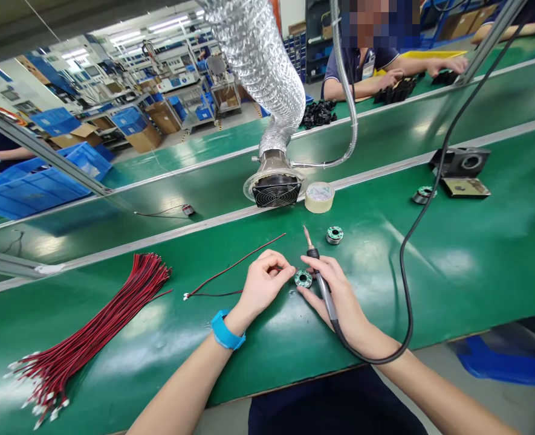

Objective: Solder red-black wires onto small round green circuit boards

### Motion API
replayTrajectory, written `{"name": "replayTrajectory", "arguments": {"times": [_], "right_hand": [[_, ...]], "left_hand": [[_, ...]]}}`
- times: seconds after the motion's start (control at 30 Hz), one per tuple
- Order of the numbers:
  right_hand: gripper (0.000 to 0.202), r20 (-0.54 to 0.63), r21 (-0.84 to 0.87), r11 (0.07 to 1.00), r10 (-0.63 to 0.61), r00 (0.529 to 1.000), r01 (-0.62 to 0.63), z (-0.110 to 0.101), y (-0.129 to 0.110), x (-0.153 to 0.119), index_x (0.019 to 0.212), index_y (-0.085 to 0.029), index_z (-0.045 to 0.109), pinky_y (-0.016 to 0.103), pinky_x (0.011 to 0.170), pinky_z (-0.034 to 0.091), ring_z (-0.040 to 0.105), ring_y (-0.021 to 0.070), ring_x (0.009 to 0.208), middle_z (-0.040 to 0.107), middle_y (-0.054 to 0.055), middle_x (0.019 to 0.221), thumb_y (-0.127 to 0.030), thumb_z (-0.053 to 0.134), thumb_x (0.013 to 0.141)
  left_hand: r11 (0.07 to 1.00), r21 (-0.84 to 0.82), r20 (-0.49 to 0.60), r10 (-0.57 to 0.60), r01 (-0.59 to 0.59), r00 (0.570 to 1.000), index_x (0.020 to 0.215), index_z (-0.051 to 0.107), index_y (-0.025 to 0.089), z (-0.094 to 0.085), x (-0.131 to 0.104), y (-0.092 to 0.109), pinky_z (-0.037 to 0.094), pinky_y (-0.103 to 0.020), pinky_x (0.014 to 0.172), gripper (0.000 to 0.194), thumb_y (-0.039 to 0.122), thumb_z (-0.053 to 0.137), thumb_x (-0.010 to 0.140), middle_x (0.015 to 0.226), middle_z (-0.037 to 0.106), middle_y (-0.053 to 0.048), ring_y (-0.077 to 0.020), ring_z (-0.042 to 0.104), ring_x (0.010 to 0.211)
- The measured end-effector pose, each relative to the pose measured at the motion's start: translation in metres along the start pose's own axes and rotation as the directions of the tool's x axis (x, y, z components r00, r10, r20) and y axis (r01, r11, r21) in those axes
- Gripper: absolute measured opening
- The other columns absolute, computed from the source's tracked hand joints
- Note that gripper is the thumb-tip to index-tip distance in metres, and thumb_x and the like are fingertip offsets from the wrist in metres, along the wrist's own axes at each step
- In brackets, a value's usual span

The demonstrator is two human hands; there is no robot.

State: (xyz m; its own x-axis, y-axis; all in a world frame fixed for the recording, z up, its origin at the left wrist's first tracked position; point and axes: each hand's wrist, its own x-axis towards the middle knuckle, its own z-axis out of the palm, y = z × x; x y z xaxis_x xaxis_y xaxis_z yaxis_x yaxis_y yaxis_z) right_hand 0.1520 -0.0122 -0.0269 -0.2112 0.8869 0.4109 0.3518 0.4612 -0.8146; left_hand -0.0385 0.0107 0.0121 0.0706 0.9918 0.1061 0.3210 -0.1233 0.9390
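Observation:
My left hand (pixel 267 281), with a blue band on its wrist, pinches a red and black wire lead (pixel 217 294). The lead's white connector lies on the green table to the left, and one red end stretches away toward the fan. My right hand (pixel 340 296) holds a soldering iron (pixel 325 290), its tip pointing away from me. The same hand's fingers also rest around a small round motor part with a green circuit board (pixel 303 278). My left fingertips are right beside that board; whether the wire touches it I cannot tell. A second such part (pixel 335 235) stands just beyond.
A bundle of red-black wires (pixel 99 326) lies at left. Ahead hangs a fume duct with a fan (pixel 276 190), beside a tape roll (pixel 320 198). The iron's black cable (pixel 405 241) loops at right, near another motor part (pixel 424 194) and an iron stand (pixel 464 172). A co-worker's hands (pixel 446 65) are across.

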Motion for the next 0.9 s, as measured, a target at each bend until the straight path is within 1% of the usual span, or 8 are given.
{"name": "replayTrajectory", "arguments": {"times": [0.13,0.23,0.3,0.37,0.47,0.6,0.73,0.9], "right_hand": [[0.062,-0.024,-0.026,1.000,-0.013,1.000,0.012,0.005,-0.003,0.000,0.151,-0.033,0.052,0.042,0.095,0.063,0.068,0.0226,0.101,0.056,0.010,0.128,-0.025,0.074,0.094],[0.051,-0.094,-0.014,1.000,-0.013,0.995,0.012,-0.004,-0.008,-0.003,0.148,-0.030,0.057,0.036,0.088,0.064,0.069,0.0185,0.091,0.061,0.009,0.120,-0.026,0.069,0.099],[0.037,-0.194,-0.004,1.000,0.003,0.981,-0.004,-0.015,-0.010,-0.008,0.139,-0.027,0.066,0.032,0.082,0.062,0.069,0.0174,0.084,0.066,0.007,0.108,-0.026,0.063,0.102],[0.024,-0.299,0.025,0.998,0.057,0.953,-0.052,-0.025,-0.011,-0.016,0.124,-0.025,0.074,0.031,0.075,0.061,0.068,0.0170,0.076,0.071,0.005,0.094,-0.027,0.059,0.104],[0.025,-0.390,0.102,0.989,0.139,0.910,-0.107,-0.034,-0.009,-0.028,0.101,-0.023,0.079,0.030,0.064,0.058,0.065,0.0160,0.062,0.074,0.003,0.080,-0.030,0.056,0.105],[0.033,-0.364,0.173,0.979,0.165,0.917,-0.108,-0.035,-0.007,-0.034,0.088,-0.022,0.080,0.029,0.052,0.050,0.060,0.0151,0.051,0.071,0.002,0.069,-0.034,0.054,0.105],[0.033,-0.324,0.210,0.972,0.166,0.931,-0.101,-0.034,-0.010,-0.030,0.087,-0.023,0.080,0.027,0.048,0.044,0.055,0.0136,0.046,0.061,-0.002,0.056,-0.033,0.054,0.104],[0.033,-0.296,0.239,0.965,0.178,0.938,-0.108,-0.035,-0.012,-0.025,0.087,-0.022,0.080,0.026,0.047,0.041,0.052,0.0120,0.044,0.057,-0.003,0.052,-0.032,0.054,0.104]], "left_hand": [[1.000,-0.007,0.038,0.017,-0.017,0.999,0.072,0.070,0.018,0.004,-0.005,0.006,0.046,-0.026,0.066,0.019,0.029,0.075,0.086,0.093,0.064,-0.006,-0.0157,0.061,0.081],[0.999,0.031,0.059,0.009,-0.011,0.998,0.072,0.069,0.017,0.007,-0.008,0.008,0.043,-0.024,0.061,0.018,0.028,0.074,0.087,0.093,0.065,-0.007,-0.0145,0.060,0.079],[0.998,0.055,0.070,0.000,-0.004,0.998,0.072,0.069,0.017,0.010,-0.010,0.008,0.040,-0.023,0.057,0.018,0.027,0.074,0.086,0.093,0.065,-0.007,-0.0139,0.060,0.077],[0.998,0.069,0.076,-0.004,-0.001,0.997,0.072,0.069,0.017,0.013,-0.011,0.008,0.039,-0.022,0.055,0.018,0.027,0.073,0.086,0.093,0.065,-0.007,-0.0131,0.058,0.075],[0.997,0.076,0.073,-0.005,-0.001,0.997,0.071,0.069,0.017,0.015,-0.012,0.008,0.039,-0.021,0.054,0.018,0.026,0.073,0.086,0.092,0.064,-0.006,-0.0117,0.057,0.072],[0.997,0.077,0.070,-0.010,0.004,0.997,0.071,0.069,0.017,0.016,-0.013,0.008,0.038,-0.021,0.052,0.017,0.025,0.073,0.086,0.092,0.064,-0.005,-0.0107,0.056,0.070],[0.997,0.076,0.078,-0.007,0.001,0.997,0.071,0.069,0.018,0.016,-0.013,0.008,0.039,-0.021,0.053,0.017,0.025,0.074,0.086,0.092,0.064,-0.005,-0.0110,0.056,0.071],[0.997,0.076,0.072,-0.010,0.005,0.997,0.072,0.069,0.018,0.016,-0.013,0.007,0.041,-0.022,0.054,0.017,0.027,0.074,0.086,0.093,0.064,-0.006,-0.0122,0.058,0.073]]}}
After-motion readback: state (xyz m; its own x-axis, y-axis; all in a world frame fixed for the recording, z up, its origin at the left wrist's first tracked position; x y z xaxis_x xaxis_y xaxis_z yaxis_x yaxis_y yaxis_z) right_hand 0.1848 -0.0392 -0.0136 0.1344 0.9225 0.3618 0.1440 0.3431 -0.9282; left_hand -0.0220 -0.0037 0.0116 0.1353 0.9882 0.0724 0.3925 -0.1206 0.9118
